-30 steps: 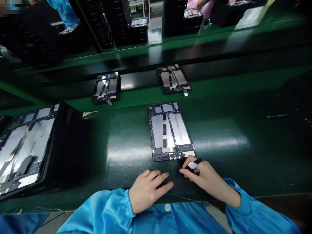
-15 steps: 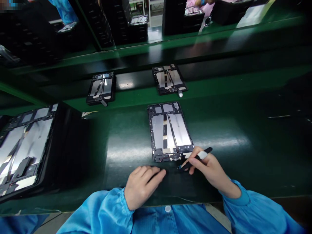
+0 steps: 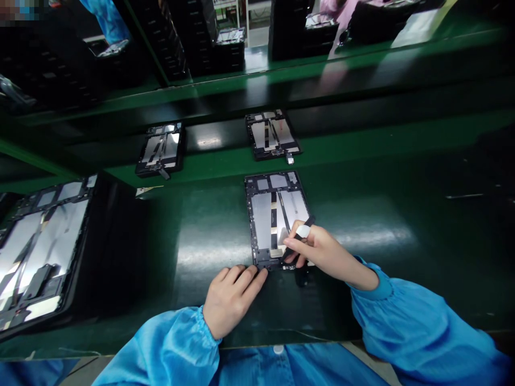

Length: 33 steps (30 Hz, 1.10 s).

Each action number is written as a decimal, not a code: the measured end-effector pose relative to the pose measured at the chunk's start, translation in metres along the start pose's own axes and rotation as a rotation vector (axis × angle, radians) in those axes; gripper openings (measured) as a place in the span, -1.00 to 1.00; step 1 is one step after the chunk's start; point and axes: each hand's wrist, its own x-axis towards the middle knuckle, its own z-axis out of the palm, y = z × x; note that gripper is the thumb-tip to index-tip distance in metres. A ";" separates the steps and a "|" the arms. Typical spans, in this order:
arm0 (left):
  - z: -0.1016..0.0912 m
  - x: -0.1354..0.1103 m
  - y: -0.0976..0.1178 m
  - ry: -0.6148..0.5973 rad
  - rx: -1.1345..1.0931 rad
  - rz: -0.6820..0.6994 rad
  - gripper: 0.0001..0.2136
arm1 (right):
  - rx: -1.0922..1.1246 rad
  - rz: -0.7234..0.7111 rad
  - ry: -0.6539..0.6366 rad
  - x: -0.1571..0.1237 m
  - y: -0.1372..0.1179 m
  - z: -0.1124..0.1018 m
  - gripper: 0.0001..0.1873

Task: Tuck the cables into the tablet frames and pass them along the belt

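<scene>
Black pen-like tool [image 3: 300, 234] pinched in your right hand [image 3: 322, 251], you work low on the tablet frame [image 3: 261, 220]; your open left hand [image 3: 232, 303] rests at its corner.

We see a shiny blue smock [image 3: 317, 367], baggy sleeves [image 3: 422, 327], gathered elastic cuffs [image 3: 372, 281], one round white button [image 3: 278, 349]; left hand [image 3: 231, 303], right hand [image 3: 317, 249] bare.

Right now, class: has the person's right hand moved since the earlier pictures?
Yes. The right hand has moved forward and left, from below the open tablet housing to over its lower right corner.
</scene>
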 end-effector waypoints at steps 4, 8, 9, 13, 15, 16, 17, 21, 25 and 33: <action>0.006 -0.005 -0.003 0.062 -0.118 -0.047 -0.74 | -0.022 0.045 -0.040 0.008 0.004 0.004 -0.73; 0.012 -0.010 -0.004 0.117 -0.172 -0.062 -0.75 | -0.042 0.041 -0.054 0.010 0.007 0.010 -0.77; 0.013 -0.011 -0.004 0.123 -0.174 -0.063 -0.75 | -0.048 0.040 -0.057 0.011 0.007 0.011 -0.78; 0.015 -0.011 -0.003 0.134 -0.178 -0.067 -0.75 | -0.070 0.063 -0.061 0.011 0.006 0.015 -0.80; 0.015 -0.010 -0.003 0.132 -0.183 -0.068 -0.75 | -0.073 0.074 -0.055 0.012 0.006 0.016 -0.80; 0.015 -0.011 -0.003 0.131 -0.186 -0.068 -0.75 | -0.073 0.075 -0.053 0.012 0.006 0.016 -0.80; 0.015 -0.011 -0.003 0.131 -0.187 -0.070 -0.75 | -0.072 0.075 -0.052 0.013 0.007 0.016 -0.80; 0.016 -0.012 -0.003 0.134 -0.188 -0.078 -0.76 | -0.073 0.068 -0.055 0.015 0.009 0.016 -0.80; 0.017 -0.012 -0.003 0.128 -0.190 -0.076 -0.75 | -0.078 0.071 -0.056 0.016 0.009 0.016 -0.79; 0.011 -0.008 -0.004 0.088 -0.107 -0.036 -0.72 | -0.075 0.096 -0.053 0.018 0.009 0.017 -0.78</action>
